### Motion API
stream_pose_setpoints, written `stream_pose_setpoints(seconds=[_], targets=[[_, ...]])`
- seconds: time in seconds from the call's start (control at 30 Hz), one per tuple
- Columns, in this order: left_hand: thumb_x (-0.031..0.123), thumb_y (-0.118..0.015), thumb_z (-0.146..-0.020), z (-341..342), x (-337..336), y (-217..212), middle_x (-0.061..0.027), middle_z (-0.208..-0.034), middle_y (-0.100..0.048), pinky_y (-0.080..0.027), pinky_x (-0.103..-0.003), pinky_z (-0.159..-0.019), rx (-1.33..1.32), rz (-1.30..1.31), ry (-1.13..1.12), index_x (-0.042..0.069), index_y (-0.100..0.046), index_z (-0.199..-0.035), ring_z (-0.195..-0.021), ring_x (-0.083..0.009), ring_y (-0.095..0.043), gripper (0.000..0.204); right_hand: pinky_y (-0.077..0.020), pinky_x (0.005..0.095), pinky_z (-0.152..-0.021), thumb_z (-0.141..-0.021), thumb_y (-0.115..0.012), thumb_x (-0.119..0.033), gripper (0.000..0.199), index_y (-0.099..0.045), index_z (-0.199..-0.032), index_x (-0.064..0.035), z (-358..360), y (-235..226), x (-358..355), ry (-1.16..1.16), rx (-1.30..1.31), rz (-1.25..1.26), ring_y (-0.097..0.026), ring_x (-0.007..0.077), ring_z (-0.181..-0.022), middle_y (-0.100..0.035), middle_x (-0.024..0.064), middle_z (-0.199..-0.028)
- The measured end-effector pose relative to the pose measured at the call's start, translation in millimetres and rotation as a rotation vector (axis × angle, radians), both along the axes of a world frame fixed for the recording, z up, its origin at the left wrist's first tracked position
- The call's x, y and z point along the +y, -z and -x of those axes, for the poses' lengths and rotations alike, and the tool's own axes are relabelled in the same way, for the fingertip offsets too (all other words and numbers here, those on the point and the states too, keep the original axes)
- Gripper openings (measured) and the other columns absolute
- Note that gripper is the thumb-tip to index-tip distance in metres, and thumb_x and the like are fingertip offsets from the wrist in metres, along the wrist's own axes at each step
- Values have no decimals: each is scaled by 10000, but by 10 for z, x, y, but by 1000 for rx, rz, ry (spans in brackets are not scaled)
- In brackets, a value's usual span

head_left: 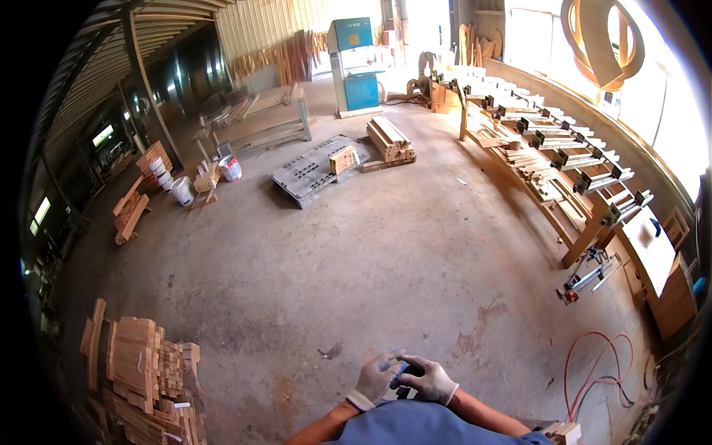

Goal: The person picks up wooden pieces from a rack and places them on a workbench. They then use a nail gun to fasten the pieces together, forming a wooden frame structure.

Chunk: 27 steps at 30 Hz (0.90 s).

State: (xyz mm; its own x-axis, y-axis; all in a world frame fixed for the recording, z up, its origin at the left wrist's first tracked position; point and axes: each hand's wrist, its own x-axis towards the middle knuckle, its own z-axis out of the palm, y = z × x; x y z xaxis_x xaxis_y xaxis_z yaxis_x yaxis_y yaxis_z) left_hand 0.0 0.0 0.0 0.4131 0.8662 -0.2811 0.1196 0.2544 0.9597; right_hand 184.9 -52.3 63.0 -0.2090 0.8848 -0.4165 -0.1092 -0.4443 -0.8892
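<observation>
Both my hands wear pale grey work gloves and meet in front of my blue clothing (423, 424), low in the view. My left hand (375, 381) has its fingers curled inward against the right. Closed in toward it, my right hand (429, 380) bends its fingers over the same spot. A small patch of blue (399, 369) shows between the fingers; whether it is a glove's palm or a held thing I cannot make out. Just below the fingers a small dark and white shape (403, 391) is partly covered by the hands.
Stacked wood pieces (137, 363) stand at the lower left. A long wooden bench (534, 185) with a row of clamps (567, 159) runs along the right. Red hose (569, 371) loops on the floor at right. Further off are a grey pallet (308, 174) and a blue machine (360, 74).
</observation>
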Motion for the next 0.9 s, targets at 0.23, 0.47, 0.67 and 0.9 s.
stream_pose_setpoints(seconds=[0.23, 0.47, 0.67, 0.9], targets=[[135, -710, -993, 5, 12, -85, -127, -1208, -735, -575, -274, -821, -26, -1, -7, -37, -642, -1349, -1024, -148, -696, 401, -645, 321, -763, -946, -729, -54, 451, -627, -1380, 15, 105, 54, -28, 90, 15, -102, -752, 187, -953, -765, 128, -1083], [127, -715, -993, -52, -8, -274, -112, -1139, -742, -550, -246, -719, -30, 56, 12, -66, -648, -1307, -892, -100, -667, 374, -648, 314, -695, -930, -737, -34, 359, -689, -1282, 15, 42, 113, -19, 101, 2, -8, -757, 180, -894, -776, 112, -1048], [136, -736, -985, -32, -13, -125, -69, -1026, -741, -517, -236, -678, -70, 59, 2, -69, -671, -1247, -800, -74, -624, 339, -631, 305, -742, -920, -746, -35, 282, -733, -1190, 46, 37, 222, 4, 104, -13, -85, -742, 160, -888, -781, 107, -1022], [162, -754, -972, -52, -30, -277, -59, -970, -740, -526, -248, -689, -34, 78, -17, -59, -713, -1193, -796, -83, -632, 315, -622, 305, -746, -928, -741, -38, 221, -756, -1133, 43, 23, 187, 13, 101, -62, 12, -735, 145, -876, -782, 104, -995]])
